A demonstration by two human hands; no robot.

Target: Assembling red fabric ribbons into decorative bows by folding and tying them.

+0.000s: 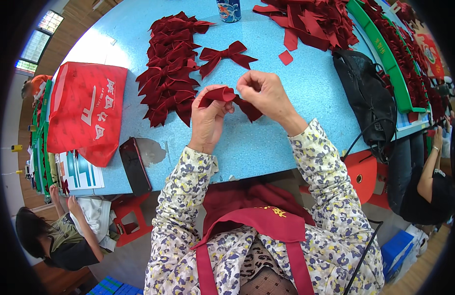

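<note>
My left hand (206,123) is closed on a dark red velvet ribbon bow (217,97), its loop standing out between thumb and fingers. One tail of the bow hangs to the right, under my right hand (269,96). The fingers of that right hand are curled into a pinch beside the loop; whatever they hold is too small to make out. Just beyond my hands lies a single finished-looking bow (228,56). To the left, a long row of overlapping dark red bows (168,73) covers part of the blue table (247,152).
A red bag (85,113) and a dark phone (135,167) lie at left. At the far right are a pile of red ribbon pieces (311,22), a black bag (363,93) and a green crate (385,54). A patterned can (229,11) stands at the back. Other people sit at both sides.
</note>
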